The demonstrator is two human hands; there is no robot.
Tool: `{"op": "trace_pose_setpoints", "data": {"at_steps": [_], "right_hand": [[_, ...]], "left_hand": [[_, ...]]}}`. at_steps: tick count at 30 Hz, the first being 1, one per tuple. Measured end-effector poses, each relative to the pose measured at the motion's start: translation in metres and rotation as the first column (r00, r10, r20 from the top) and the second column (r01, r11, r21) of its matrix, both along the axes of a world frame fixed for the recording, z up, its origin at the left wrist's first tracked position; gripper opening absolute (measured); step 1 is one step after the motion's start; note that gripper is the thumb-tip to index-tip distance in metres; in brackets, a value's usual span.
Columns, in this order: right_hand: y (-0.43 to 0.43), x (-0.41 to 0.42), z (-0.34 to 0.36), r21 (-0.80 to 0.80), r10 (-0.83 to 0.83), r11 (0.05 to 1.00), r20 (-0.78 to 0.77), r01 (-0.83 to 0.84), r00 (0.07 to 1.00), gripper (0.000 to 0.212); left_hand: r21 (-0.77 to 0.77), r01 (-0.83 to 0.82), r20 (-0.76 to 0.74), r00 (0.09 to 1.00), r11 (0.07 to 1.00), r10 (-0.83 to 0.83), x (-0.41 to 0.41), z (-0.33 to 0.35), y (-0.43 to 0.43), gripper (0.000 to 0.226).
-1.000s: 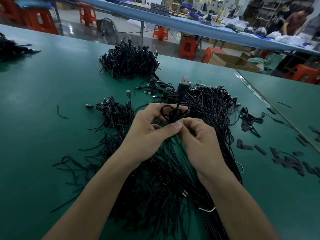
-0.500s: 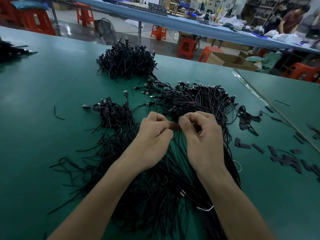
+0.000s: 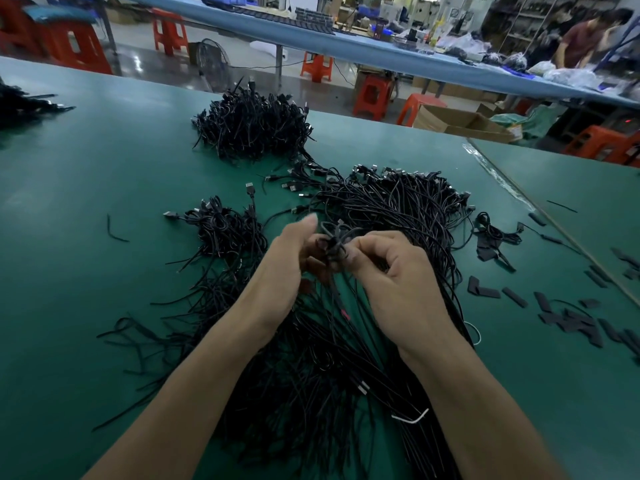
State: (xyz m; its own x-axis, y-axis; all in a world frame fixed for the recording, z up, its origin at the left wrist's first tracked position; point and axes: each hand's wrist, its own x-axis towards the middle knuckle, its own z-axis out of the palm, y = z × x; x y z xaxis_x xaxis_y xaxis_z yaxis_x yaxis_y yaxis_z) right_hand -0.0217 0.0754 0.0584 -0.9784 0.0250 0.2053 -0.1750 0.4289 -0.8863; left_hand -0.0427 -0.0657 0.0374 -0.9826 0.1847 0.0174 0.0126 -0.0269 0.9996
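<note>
— Hands, quick?
— The left hand [image 3: 287, 268] comes in from the left w/ fingers curled onto the coiled cable [image 3: 334, 241], thumb sticking up above it. Bit blurred, tho.
— And the other?
— The right hand [image 3: 398, 282] has its fingers bent tight, thumb & forefinger pinching the same coil from the opposite side.
— So where's the cable exactly?
— Between the two hands, held up just above the loose heap [image 3: 408, 209] of black cables that spreads over the green surface [image 3: 86, 174] and under both forearms. A small loop pokes up above the fingertips; the rest is bunched in the grip.
— Plug visible?
— Can't tell, too dark & blurred there.
— What else is around?
— Left of the hands, a pile of tied bundles [image 3: 225, 230] w/ USB plugs poking out. Further back, a bigger mound [image 3: 252, 128] of bundled cables near the far edge. To the right, black strips [image 3: 575, 322] lie scattered flat, well apart from the hands. A white tie [image 3: 412, 418] lies on the heap beside the right forearm.
— Background?
— Orange stools [image 3: 372, 95], a cardboard box [image 3: 460, 124] on the floor, a long blue surface [image 3: 346, 46] w/ a person [image 3: 585, 39] at its far end.
</note>
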Motion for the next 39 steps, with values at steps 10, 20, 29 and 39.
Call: {"op": "trace_pose_setpoints", "data": {"at_steps": [10, 20, 29, 39], "right_hand": [[0.031, -0.011, -0.027, -0.133, 0.065, 0.991, 0.306, -0.025, 0.95, 0.025], [0.044, 0.0, -0.083, 0.672, -0.162, 0.74, 0.22, -0.029, 0.962, 0.034], [0.048, -0.008, -0.083, 0.624, -0.165, 0.779, 0.31, -0.069, 0.936, 0.034], [0.051, -0.008, -0.082, 0.534, -0.162, 0.844, 0.355, -0.058, 0.921, 0.035]], "left_hand": [[-0.113, -0.073, -0.274, 0.961, 0.991, 0.039, -0.006, -0.012, -0.008, 0.014], [-0.485, -0.576, -0.409, 0.815, 0.658, 0.411, -0.07, -0.008, -0.042, 0.025], [-0.613, -0.598, -0.543, 0.794, 0.516, 0.274, -0.13, -0.027, -0.043, 0.033], [-0.684, -0.536, -0.463, 0.843, 0.494, 0.274, -0.126, -0.055, -0.037, 0.025]]}}
